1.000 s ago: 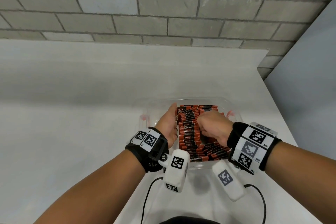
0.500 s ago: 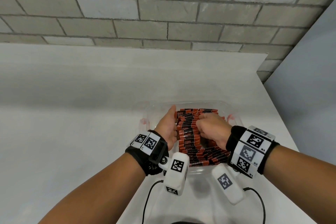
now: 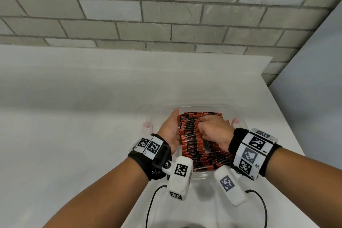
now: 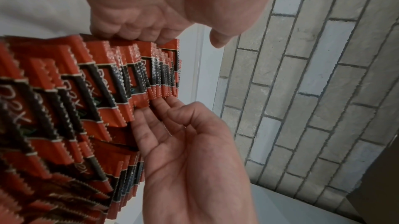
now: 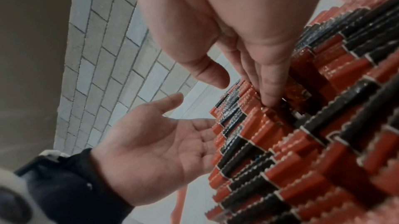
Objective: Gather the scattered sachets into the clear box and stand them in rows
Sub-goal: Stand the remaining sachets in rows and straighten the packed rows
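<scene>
Both forearms are showing bare, with no sleeves. The left wrist is wearing a black strap (image 3: 148,163) carrying white plates with black square-code markers (image 3: 149,146) at its 12 o'clock side and a black open frame bracket (image 3: 162,155). A screw (image 3: 167,163) is joining it to a white camera pod (image 3: 180,177) bearing two markers. The right wrist is wearing a black band (image 3: 238,139) with a white marker block (image 3: 253,152) labelled R1 to R3, and a white pod (image 3: 230,185) at 7 o'clock. Thin black cables (image 3: 150,203) are trailing from both pods.

Red-and-black sachets (image 3: 190,135), clear box (image 3: 229,110), white table (image 3: 74,116), grey brick wall (image 3: 148,15)
</scene>
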The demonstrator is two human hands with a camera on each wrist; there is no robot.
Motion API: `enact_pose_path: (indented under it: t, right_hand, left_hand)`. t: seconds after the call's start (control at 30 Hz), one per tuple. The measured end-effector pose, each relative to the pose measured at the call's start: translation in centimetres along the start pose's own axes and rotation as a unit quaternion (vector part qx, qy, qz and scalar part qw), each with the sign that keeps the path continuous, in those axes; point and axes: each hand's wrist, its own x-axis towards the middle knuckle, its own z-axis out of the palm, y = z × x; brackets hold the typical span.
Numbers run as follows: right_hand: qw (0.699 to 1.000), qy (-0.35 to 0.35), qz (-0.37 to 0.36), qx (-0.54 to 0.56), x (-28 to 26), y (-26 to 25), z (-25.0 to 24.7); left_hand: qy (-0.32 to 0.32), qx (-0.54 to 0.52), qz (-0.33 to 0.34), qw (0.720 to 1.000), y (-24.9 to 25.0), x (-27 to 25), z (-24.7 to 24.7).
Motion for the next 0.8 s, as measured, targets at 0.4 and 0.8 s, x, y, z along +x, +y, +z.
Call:
enact_pose_path:
  t: [0.4, 0.8]
  right_hand:
    - [1.0, -0.003, -0.007, -0.006, 0.24, -0.1, 0.04]
    - [1.0, -0.008, 0.001, 0.001, 0.78, 0.21, -0.19]
  left_hand:
    - [-0.012, -0.013, -0.01, 1.0, 0.27, -0.33, 0.44]
    - [-0.025, -0.006, -0.017, 1.0, 0.07, 0.08, 0.48]
